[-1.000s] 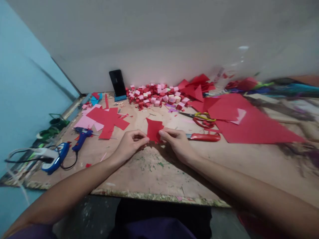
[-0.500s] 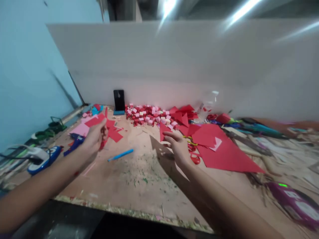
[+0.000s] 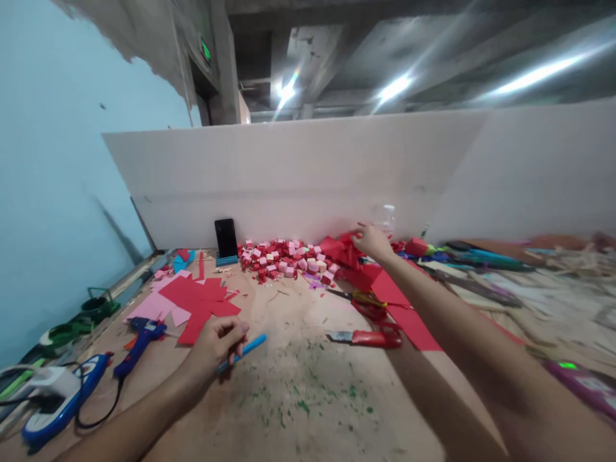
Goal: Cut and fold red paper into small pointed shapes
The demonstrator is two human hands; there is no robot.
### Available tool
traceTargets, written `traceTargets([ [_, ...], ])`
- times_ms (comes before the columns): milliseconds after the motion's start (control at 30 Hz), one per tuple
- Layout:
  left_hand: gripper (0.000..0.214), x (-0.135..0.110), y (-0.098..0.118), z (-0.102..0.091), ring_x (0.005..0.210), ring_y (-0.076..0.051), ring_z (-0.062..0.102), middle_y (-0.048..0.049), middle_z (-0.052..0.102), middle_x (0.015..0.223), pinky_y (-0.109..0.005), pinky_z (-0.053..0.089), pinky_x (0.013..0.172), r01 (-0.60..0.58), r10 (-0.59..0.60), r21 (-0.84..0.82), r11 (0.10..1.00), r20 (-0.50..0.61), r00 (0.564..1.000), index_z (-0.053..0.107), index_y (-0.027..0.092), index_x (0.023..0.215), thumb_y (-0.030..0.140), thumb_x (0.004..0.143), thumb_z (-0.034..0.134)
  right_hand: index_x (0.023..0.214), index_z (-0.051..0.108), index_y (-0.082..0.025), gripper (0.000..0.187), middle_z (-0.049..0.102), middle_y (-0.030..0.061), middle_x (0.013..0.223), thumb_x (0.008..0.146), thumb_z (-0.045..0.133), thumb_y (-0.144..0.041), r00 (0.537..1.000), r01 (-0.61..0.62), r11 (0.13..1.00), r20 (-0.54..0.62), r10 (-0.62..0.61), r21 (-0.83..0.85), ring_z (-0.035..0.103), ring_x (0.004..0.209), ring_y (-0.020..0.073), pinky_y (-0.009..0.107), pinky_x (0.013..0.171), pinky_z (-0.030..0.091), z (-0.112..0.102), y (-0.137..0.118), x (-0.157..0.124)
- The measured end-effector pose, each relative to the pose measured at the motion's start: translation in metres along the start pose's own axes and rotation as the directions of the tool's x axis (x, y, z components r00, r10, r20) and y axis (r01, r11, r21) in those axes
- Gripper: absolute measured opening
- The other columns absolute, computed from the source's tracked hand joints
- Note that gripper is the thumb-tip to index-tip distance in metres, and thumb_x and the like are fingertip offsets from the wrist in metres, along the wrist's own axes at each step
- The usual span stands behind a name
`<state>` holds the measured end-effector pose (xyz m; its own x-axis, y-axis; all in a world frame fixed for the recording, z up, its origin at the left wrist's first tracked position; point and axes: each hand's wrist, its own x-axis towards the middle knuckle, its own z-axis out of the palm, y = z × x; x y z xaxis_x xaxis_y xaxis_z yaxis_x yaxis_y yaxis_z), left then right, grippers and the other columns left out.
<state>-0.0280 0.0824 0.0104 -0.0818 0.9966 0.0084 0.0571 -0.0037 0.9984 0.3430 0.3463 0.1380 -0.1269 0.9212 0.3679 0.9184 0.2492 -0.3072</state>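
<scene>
On my feed the scene is fairly bright. The ceiling lights flare into long streaks that wash out the upper right. The white partition throws soft light onto the worktop. A dark diagonal shadow crosses the blue wall. The right edge smears with blur and wide-angle stretch. The forearm behind the right hand looks soft and shades the worktop beside it.

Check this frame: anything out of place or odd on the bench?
The red utility knife lies with its blade out, near the right forearm. Green crumbs litter the board near the left hand, which grips a blue stick.
</scene>
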Motion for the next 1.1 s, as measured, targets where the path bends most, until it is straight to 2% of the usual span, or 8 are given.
traceTargets([
  [133, 0.051, -0.013, 0.002, 0.002, 0.035, -0.010, 0.046, 0.0039, 0.052, 0.049, -0.021, 0.036, 0.035, 0.093, -0.094, 0.027, 0.995, 0.029, 0.995, 0.061, 0.019, 0.067, 0.064, 0.086, 0.072, 0.112, 0.081, -0.019, 0.021, 0.080, 0.0121, 0.116, 0.096, 0.069, -0.025, 0.976, 0.125, 0.988, 0.190, -0.105, -0.094, 0.073, 0.105, 0.0268, 0.036, 0.095, 0.056, 0.007, 0.024, -0.041],
  [267, 0.048, -0.019, -0.003, 0.005, 0.040, -0.010, 0.048, 0.0036, 0.053, 0.052, -0.021, 0.037, 0.039, 0.101, -0.104, 0.048, 0.994, 0.062, 0.993, 0.061, 0.018, 0.068, 0.060, 0.088, 0.074, 0.103, 0.086, -0.022, 0.023, 0.084, 0.0083, 0.102, 0.087, 0.070, -0.024, 0.928, 0.169, 0.976, 0.355, -0.110, -0.139, 0.076, 0.090, 0.0250, 0.030, 0.080, 0.054, 0.003, 0.055, -0.088],
  [433, 0.039, -0.019, -0.011, 0.004, 0.049, -0.011, 0.051, 0.0014, 0.058, 0.058, -0.022, 0.041, 0.046, 0.040, -0.051, 0.134, 0.990, 0.077, 0.996, 0.065, 0.019, 0.073, 0.052, 0.092, 0.072, 0.110, 0.086, -0.021, 0.029, 0.084, 0.0106, 0.111, 0.089, 0.067, -0.026, 0.919, 0.145, 0.969, 0.389, -0.057, -0.201, 0.076, 0.093, 0.0254, 0.029, 0.081, 0.053, -0.010, 0.082, -0.122],
  [567, 0.041, -0.020, -0.008, 0.002, 0.051, -0.012, 0.052, 0.0009, 0.058, 0.060, -0.023, 0.041, 0.049, -0.016, -0.001, 0.200, 0.980, 0.083, 0.997, 0.065, 0.019, 0.068, 0.050, 0.093, 0.071, 0.118, 0.084, -0.019, 0.035, 0.082, 0.0131, 0.119, 0.090, 0.062, -0.019, 0.927, 0.119, 0.960, 0.376, -0.016, -0.253, 0.076, 0.100, 0.0275, 0.030, 0.085, 0.053, -0.016, 0.096, -0.137],
  [667, 0.041, -0.020, -0.005, 0.001, 0.052, -0.012, 0.052, 0.0011, 0.058, 0.059, -0.023, 0.040, 0.051, -0.060, 0.033, 0.272, 0.960, 0.102, 0.994, 0.064, 0.019, 0.066, 0.049, 0.095, 0.070, 0.116, 0.085, -0.018, 0.036, 0.081, 0.0148, 0.123, 0.090, 0.060, -0.016, 0.930, 0.114, 0.953, 0.368, -0.003, -0.281, 0.075, 0.104, 0.0288, 0.031, 0.087, 0.052, -0.017, 0.103, -0.143],
  [800, 0.042, -0.021, -0.004, 0.000, 0.055, -0.013, 0.054, 0.0013, 0.059, 0.060, -0.024, 0.041, 0.055, -0.109, 0.067, 0.347, 0.932, 0.130, 0.989, 0.065, 0.020, 0.066, 0.048, 0.096, 0.068, 0.109, 0.086, -0.016, 0.034, 0.079, 0.0159, 0.121, 0.091, 0.056, -0.017, 0.943, 0.116, 0.948, 0.333, -0.012, -0.296, 0.073, 0.105, 0.0279, 0.031, 0.089, 0.051, -0.015, 0.103, -0.146],
  [967, 0.039, -0.021, -0.004, -0.001, 0.056, -0.013, 0.054, 0.0014, 0.059, 0.060, -0.024, 0.040, 0.056, -0.091, 0.051, 0.339, 0.936, 0.126, 0.991, 0.066, 0.020, 0.067, 0.048, 0.095, 0.069, 0.123, 0.080, -0.012, 0.041, 0.073, 0.0203, 0.128, 0.099, 0.050, -0.028, 0.970, 0.117, 0.957, 0.235, -0.054, -0.266, 0.069, 0.113, 0.0324, 0.036, 0.091, 0.050, -0.002, 0.080, -0.144],
  [1100, 0.039, -0.020, -0.003, -0.001, 0.057, -0.015, 0.055, 0.0008, 0.059, 0.060, -0.026, 0.043, 0.059, -0.105, 0.066, 0.346, 0.933, 0.123, 0.990, 0.065, 0.020, 0.066, 0.047, 0.095, 0.068, 0.114, 0.083, -0.018, 0.035, 0.077, 0.0150, 0.116, 0.095, 0.062, -0.039, 0.921, 0.202, 0.966, 0.367, -0.131, -0.162, 0.071, 0.100, 0.0298, 0.034, 0.086, 0.049, 0.011, 0.062, -0.134],
])
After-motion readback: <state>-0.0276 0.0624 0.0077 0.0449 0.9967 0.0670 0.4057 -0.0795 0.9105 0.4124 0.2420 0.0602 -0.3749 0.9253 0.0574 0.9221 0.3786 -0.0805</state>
